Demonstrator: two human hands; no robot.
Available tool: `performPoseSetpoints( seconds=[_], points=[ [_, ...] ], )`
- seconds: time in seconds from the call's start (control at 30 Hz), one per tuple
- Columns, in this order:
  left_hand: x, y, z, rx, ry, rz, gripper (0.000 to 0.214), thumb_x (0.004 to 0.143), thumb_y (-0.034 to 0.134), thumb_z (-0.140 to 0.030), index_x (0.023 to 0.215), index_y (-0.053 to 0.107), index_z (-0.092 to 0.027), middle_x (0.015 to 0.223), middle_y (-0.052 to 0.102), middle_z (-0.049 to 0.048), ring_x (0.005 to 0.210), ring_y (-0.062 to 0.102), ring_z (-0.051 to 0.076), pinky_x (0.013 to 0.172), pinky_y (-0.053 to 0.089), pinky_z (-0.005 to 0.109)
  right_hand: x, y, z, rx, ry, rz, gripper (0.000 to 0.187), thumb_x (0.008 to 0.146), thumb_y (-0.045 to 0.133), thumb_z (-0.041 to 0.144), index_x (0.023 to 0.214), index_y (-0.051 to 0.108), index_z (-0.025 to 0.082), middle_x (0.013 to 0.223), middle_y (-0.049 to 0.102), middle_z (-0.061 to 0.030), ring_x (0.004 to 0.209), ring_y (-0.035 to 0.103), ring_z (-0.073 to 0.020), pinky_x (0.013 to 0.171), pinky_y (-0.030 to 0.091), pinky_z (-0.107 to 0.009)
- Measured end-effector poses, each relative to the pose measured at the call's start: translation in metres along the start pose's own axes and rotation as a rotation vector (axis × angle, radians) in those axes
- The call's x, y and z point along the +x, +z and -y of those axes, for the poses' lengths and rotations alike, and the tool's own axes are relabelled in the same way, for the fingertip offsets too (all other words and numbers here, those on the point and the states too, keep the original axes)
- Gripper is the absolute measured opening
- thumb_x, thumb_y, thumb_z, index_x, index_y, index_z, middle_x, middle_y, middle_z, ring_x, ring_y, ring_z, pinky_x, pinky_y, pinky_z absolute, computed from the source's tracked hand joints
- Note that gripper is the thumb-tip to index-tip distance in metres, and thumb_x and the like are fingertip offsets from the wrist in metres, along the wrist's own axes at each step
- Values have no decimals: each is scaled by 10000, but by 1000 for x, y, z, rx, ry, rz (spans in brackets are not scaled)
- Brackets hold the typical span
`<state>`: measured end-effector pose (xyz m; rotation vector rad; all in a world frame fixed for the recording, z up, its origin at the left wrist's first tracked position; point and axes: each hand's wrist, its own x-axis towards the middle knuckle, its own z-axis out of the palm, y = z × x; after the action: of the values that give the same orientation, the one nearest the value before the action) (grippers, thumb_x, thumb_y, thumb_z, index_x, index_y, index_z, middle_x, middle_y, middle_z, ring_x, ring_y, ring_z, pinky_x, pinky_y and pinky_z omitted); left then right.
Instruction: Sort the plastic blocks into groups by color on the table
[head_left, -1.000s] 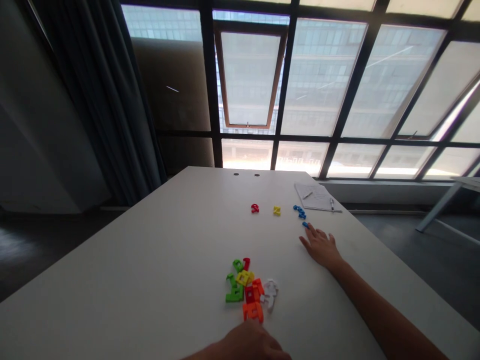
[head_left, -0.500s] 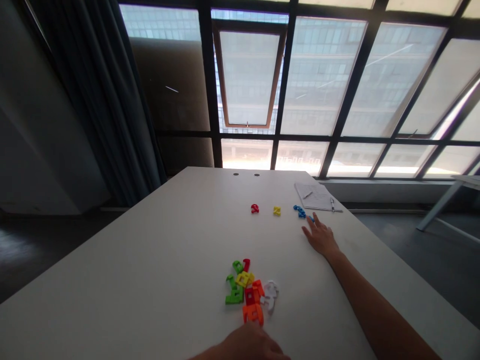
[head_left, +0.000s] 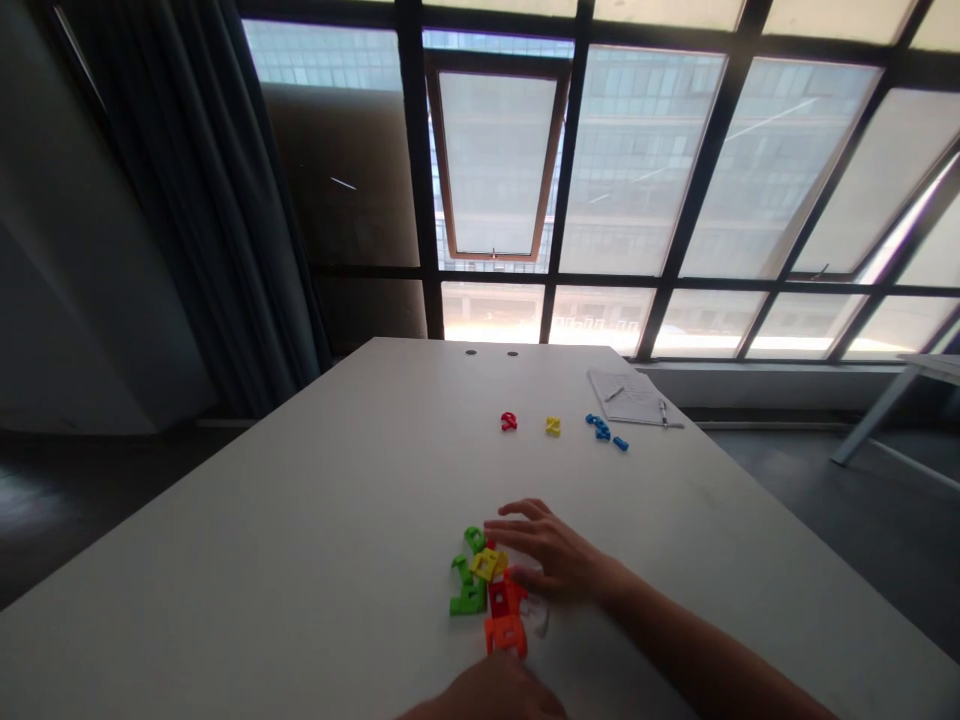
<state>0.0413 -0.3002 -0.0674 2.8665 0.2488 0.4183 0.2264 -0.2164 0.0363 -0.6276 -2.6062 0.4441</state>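
A pile of small plastic pieces lies near the front of the white table (head_left: 315,520). My right hand (head_left: 559,555) is over the pile's right side, fingers stretched and apart, holding nothing; its fingertips reach a mostly covered red piece. Around them are green pieces (head_left: 469,600), a yellow piece (head_left: 486,565), a red piece (head_left: 499,599) and partly hidden white pieces (head_left: 538,618). At the bottom edge, my left hand (head_left: 491,692) rests against the near side of an orange piece (head_left: 505,634). Its fingers are mostly hidden, so its grip cannot be made out.
Farther back sit red pieces (head_left: 509,422), yellow pieces (head_left: 553,426) and several blue pieces (head_left: 602,430), with one blue piece (head_left: 620,443) slightly apart. Papers (head_left: 634,395) with pens lie by the right table edge. Windows and a dark curtain (head_left: 217,200) stand beyond.
My right hand has come back from the blue pieces to the near pile, leaving a blue piece beside the others. My left hand stays by the orange piece.
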Motion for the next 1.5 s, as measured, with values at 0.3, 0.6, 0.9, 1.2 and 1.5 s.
performPoseSetpoints(
  seconds=[0.3,0.6,0.9,1.2,1.5],
  points=[
    [0,6,2,1,-8,24,102,954,670,-310,922,639,-218,670,671,-77,532,574,65,437,292,221,-4,0,6,-13,64,67,418,1031,461,366,1430,570,304,1412,625,-25,1421,392,-264,1174,273,-486],
    [0,6,1,11,-14,30,120,942,686,-336,1015,656,-244,705,699,-71,587,629,86,468,322,228,3,6,0,-56,101,111,526,1045,432,475,1539,423,296,1529,508,-46,1482,310,-279,1208,197,-515],
    [2,-6,-4,-19,2,0,127,928,705,-323,989,655,-224,714,704,-73,581,619,74,478,341,217,-5,1,-13,-94,185,68,450,1060,407,469,1450,549,296,1480,563,-51,1463,347,-274,1193,225,-520],
    [0,5,-1,16,-36,33,134,901,735,-319,990,671,-241,728,716,-76,585,633,82,469,329,222,3,0,-6,-112,146,111,497,1048,431,481,1513,462,308,1535,500,-51,1477,324,-285,1206,206,-526],
    [2,0,-3,1,-30,13,138,952,669,-356,1040,664,-250,719,712,-62,583,630,87,486,344,226,14,3,6,-168,141,96,493,1014,469,572,1423,558,312,1495,543,-62,1472,327,-306,1200,187,-543]
  ],
)
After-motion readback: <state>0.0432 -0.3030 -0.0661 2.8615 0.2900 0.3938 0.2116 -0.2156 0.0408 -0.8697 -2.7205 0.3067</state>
